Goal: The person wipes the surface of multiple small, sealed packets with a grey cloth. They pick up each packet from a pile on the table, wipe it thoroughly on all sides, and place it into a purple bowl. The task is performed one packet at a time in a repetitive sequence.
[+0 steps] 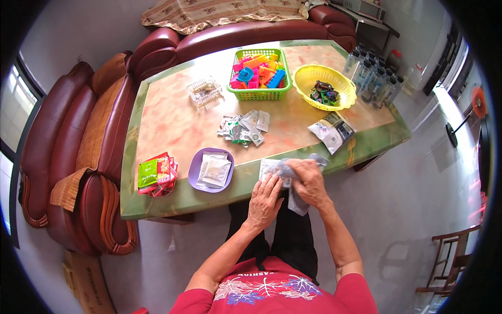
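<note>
At the table's near edge, my left hand (265, 202) lies flat, fingers stretched over the lower part of a white packet (269, 166) with print on it. My right hand (309, 183) is closed round a grey cloth (297, 204), pressed against the packet's right side. Part of the cloth hangs over the table edge, and another end sticks out beyond the knuckles. Left of my hands is a purple bowl (193, 177) holding white sachets (215, 170). Farther left, a green packet (148, 173) tops a stack of red packets (167, 170).
Silver and green sachets (243, 128) lie mid-table. Behind are a clear plastic rack (204, 93), a green basket (259, 94) of colourful blocks and a yellow basket (334, 78) with small dark items. A white-and-black pouch (333, 132) and several bottles (373, 78) are at right.
</note>
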Motion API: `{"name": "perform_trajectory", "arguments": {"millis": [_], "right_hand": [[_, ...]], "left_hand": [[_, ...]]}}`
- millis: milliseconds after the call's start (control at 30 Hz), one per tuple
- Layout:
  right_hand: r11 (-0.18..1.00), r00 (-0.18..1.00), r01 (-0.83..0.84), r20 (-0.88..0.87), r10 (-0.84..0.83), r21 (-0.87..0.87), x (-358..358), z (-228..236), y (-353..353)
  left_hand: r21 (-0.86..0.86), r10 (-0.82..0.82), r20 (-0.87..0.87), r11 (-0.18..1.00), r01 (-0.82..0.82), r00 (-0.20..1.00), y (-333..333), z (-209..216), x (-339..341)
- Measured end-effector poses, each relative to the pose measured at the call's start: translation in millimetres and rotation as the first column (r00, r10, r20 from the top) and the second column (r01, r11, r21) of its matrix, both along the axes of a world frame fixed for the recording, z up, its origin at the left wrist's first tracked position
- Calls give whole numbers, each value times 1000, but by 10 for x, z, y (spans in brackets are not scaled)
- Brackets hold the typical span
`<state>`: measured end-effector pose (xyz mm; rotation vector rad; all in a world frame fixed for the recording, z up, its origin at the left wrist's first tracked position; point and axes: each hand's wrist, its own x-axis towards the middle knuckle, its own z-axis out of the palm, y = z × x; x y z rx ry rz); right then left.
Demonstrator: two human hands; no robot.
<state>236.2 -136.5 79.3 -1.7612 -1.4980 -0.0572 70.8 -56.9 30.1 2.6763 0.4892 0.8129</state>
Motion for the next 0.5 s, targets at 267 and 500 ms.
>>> {"name": "perform_trajectory", "arguments": {"millis": [267,500], "right_hand": [[963,974,201,144,-176,-179,42,-281,366],[968,967,-156,171,190,-196,-143,-77,444]], "left_hand": [[25,-48,-39,999,49,998,77,-54,-41],[5,-74,-26,997,75,997,102,-195,-61]]}}
